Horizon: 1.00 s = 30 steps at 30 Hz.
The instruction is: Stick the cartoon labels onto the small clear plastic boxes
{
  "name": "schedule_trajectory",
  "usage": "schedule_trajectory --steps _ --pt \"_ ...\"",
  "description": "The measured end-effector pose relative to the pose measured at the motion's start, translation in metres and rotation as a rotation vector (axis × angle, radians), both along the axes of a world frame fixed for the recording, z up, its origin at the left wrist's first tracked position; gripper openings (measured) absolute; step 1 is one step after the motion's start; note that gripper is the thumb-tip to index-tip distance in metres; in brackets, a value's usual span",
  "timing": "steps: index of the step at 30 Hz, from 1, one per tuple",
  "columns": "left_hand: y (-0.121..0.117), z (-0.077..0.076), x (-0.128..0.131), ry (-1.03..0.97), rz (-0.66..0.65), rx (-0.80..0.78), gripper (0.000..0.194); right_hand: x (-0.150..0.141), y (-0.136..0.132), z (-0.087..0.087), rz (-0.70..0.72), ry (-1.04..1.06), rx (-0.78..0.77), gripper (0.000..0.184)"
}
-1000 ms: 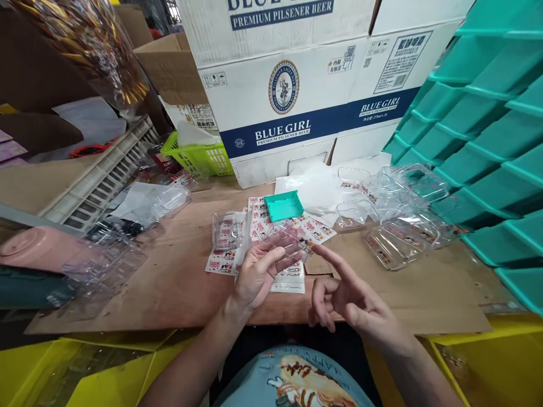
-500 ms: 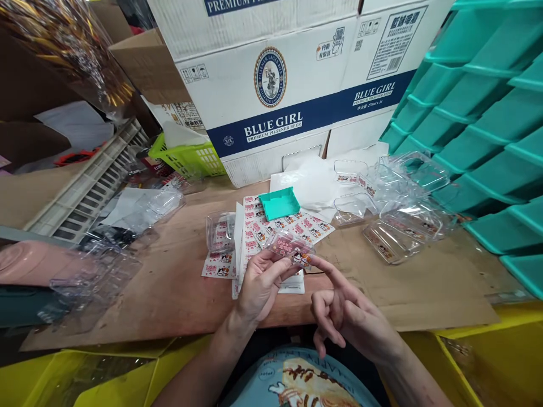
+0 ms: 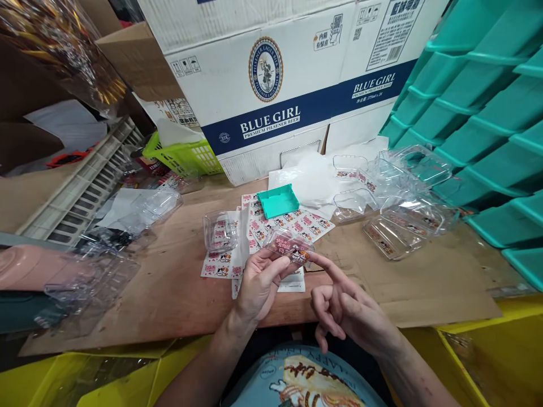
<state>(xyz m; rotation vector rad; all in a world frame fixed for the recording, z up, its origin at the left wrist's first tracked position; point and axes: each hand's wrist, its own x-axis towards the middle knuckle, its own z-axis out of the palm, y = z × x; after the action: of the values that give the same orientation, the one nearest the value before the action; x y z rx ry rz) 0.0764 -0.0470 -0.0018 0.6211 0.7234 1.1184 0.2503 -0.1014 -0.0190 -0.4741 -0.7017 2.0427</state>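
My left hand (image 3: 259, 282) pinches a small clear plastic box (image 3: 289, 246) by its near left side. A pink sticker with lettering and cartoon cats shows on the box. My right hand (image 3: 348, 302) has its index finger stretched out, the tip touching the box's right edge; its other fingers are loosely curled and hold nothing. Below and behind the box lie sheets of cat stickers (image 3: 316, 225), with a shallow teal tray (image 3: 279, 202) on top. Another clear plastic box (image 3: 220, 233) rests on a sticker sheet to the left.
Clear plastic boxes (image 3: 392, 237), several with stickers, are piled at the right. Teal bins (image 3: 487, 135) stack along the right side. A white beer carton (image 3: 275, 85) stands at the back, beside a lime green basket (image 3: 190, 158). More clear plastic pieces (image 3: 91, 282) lie at the left.
The camera view has shifted slightly. Both hands keep nearly the same pose, the left still holding the clear plastic box and the right index finger at its edge.
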Motion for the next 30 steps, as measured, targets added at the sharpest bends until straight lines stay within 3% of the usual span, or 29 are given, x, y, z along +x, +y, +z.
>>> schedule_trajectory --steps 17,27,30 --pt "0.002 -0.004 -0.002 -0.003 0.044 -0.005 0.021 -0.004 0.004 0.007 -0.031 -0.104 0.030 0.075" --pt "0.002 -0.005 0.000 0.019 0.083 0.004 0.017 -0.011 0.004 0.016 -0.094 -0.369 0.088 0.075" --pt "0.004 -0.005 0.004 0.021 0.145 -0.009 0.011 -0.013 0.003 0.018 -0.134 -0.567 0.159 0.069"
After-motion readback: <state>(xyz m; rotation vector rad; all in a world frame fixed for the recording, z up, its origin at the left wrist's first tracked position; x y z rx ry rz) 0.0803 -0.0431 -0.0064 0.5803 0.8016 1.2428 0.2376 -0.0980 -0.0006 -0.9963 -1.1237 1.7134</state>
